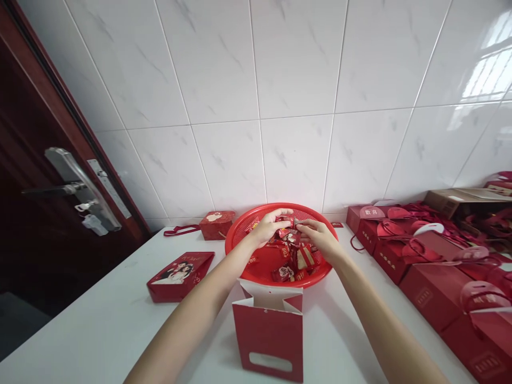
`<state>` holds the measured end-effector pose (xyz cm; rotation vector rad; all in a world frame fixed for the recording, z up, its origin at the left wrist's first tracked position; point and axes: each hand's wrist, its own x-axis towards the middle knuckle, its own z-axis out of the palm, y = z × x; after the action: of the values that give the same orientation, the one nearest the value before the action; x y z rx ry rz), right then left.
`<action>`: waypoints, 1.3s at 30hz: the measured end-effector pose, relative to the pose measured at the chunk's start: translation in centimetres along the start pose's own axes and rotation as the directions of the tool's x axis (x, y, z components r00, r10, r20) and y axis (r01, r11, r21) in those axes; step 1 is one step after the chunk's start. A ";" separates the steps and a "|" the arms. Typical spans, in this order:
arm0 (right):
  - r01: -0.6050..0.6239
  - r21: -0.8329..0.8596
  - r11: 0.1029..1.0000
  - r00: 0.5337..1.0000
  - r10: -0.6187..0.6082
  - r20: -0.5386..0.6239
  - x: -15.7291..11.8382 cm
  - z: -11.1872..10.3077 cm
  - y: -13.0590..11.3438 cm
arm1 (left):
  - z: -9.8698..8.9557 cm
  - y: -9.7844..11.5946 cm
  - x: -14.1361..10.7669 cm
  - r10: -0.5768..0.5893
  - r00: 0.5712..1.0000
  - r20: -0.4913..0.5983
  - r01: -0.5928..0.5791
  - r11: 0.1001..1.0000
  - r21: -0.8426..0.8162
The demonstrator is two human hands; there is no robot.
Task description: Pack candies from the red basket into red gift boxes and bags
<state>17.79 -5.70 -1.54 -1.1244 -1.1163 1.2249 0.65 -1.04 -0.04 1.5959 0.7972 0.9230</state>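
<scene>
Holding a likely light, slick packet [285, 218] near the tabletop's [108, 325] far edge, your hands [265, 230] best pinch its ends.

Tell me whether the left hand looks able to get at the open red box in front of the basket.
Likely yes: the left hand is over the basket, beyond the open red box, so drawing back should suffice; the box's mouth faces up with nothing lying across it.

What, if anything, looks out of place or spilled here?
Nothing looks spilled or damaged. A small red piece lies outside the red basket of wrapped packets, and a red ribbon lies loose near the wall; both look slightly stray, lying apart.
</scene>
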 end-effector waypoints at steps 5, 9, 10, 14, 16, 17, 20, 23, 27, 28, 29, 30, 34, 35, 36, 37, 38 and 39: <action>0.121 0.094 0.988 0.988 -0.111 -0.108 0.4 -0.6 0.6 | 0.1 0.0 0.1 0.002 0.996 -0.086 -0.004 0.999 -0.033; 0.202 0.143 0.969 0.966 -0.173 -0.194 0.6 -0.9 0.9 | 0.1 0.1 0.2 -0.011 0.993 -0.116 0.002 0.997 -0.075; 0.223 0.134 0.966 0.957 -0.190 -0.219 0.6 -0.9 0.9 | 0.1 0.2 0.1 -0.030 0.994 -0.103 0.020 0.994 -0.103; 0.256 0.042 0.966 0.934 -0.235 -0.270 0.2 -1.1 0.8 | 0.2 0.4 -0.1 -0.112 0.991 -0.070 0.098 0.979 -0.178; 0.246 0.031 0.969 0.938 -0.230 -0.260 0.0 -1.1 0.7 | 0.2 0.3 -0.1 -0.107 0.990 -0.091 0.094 0.985 -0.143; 0.236 0.037 0.971 0.941 -0.219 -0.257 -0.1 -1.1 0.7 | 0.2 0.1 0.0 -0.091 0.991 -0.102 0.080 0.991 -0.106; 0.215 0.068 0.974 0.940 -0.187 -0.285 0.1 -1.1 0.8 | 0.0 -0.5 0.3 0.018 0.989 -0.147 -0.001 0.993 0.117; 0.201 0.126 0.972 0.940 -0.155 -0.305 0.5 -1.1 0.8 | -0.3 -1.0 0.4 0.127 0.983 -0.131 -0.038 0.846 0.532; 0.191 0.109 0.976 0.956 -0.160 -0.244 0.6 -1.1 0.9 | 0.1 -0.9 -0.5 -0.179 0.969 0.171 -0.014 0.649 0.761; 0.192 0.100 0.976 0.959 -0.165 -0.229 0.6 -1.1 0.9 | 0.4 -0.8 -0.8 -0.311 0.917 0.249 0.002 0.628 0.778; 0.191 0.101 0.976 0.962 -0.166 -0.217 0.6 -1.2 0.9 | 0.8 -0.7 -1.1 -0.419 0.858 0.296 0.014 0.597 0.802; 0.189 0.113 0.975 0.964 -0.163 -0.211 0.6 -1.2 0.9 | 1.2 -0.7 -1.4 -0.491 0.814 0.311 0.017 0.555 0.832; 0.175 0.175 0.969 0.972 -0.142 -0.186 0.7 -1.2 0.9 | 2.5 -0.9 -2.2 -0.504 0.823 0.261 0.001 0.462 0.887; 0.171 0.180 0.969 0.973 -0.137 -0.185 0.7 -1.2 1.0 | 2.7 -1.0 -2.4 -0.491 0.830 0.263 -0.005 0.465 0.885; 0.167 0.181 0.969 0.974 -0.133 -0.183 0.7 -1.1 1.0 | 2.9 -1.2 -2.4 -0.486 0.832 0.267 -0.011 0.467 0.884; 0.162 0.180 0.970 0.975 -0.130 -0.180 0.7 -1.1 0.9 | 2.9 -1.3 -2.5 -0.483 0.831 0.275 -0.019 0.469 0.883; 0.157 0.183 0.970 0.976 -0.125 -0.178 0.7 -1.1 0.9 | 3.0 -1.4 -2.5 -0.479 0.831 0.283 -0.030 0.469 0.883; 0.151 0.188 0.970 0.977 -0.119 -0.175 0.7 -1.1 0.9 | 2.9 -1.6 -2.5 -0.477 0.829 0.292 -0.040 0.471 0.882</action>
<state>18.76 -5.00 -2.55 -0.9604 -0.9095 1.0920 1.99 -4.20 -2.31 2.3767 1.1371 -0.2616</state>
